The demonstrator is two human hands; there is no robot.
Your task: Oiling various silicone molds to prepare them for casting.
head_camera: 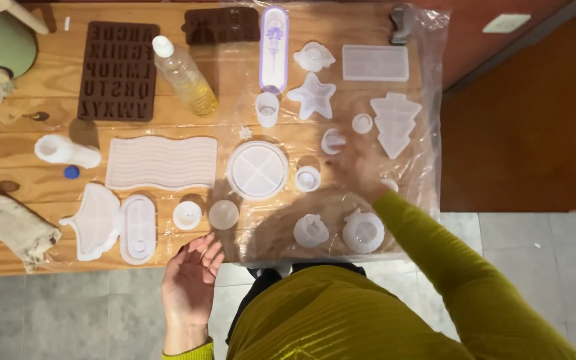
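Reaching right hand (361, 167), blurred, grip unclear, over moulds right of centre | left hand (191, 280) open, empty, lower centre | risk: sweeping sleeve knocks small cup (307, 179) off plastic sheet (428, 100)

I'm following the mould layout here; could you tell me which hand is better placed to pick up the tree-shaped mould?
Probably the right hand: though motion-blurred, it is already out over the plastic sheet, just beside the tree-shaped mould. The left hand hangs open, palm up, off the table's near edge, far from it.

Small white cup mould (389, 184) probably lies under blurred fingers
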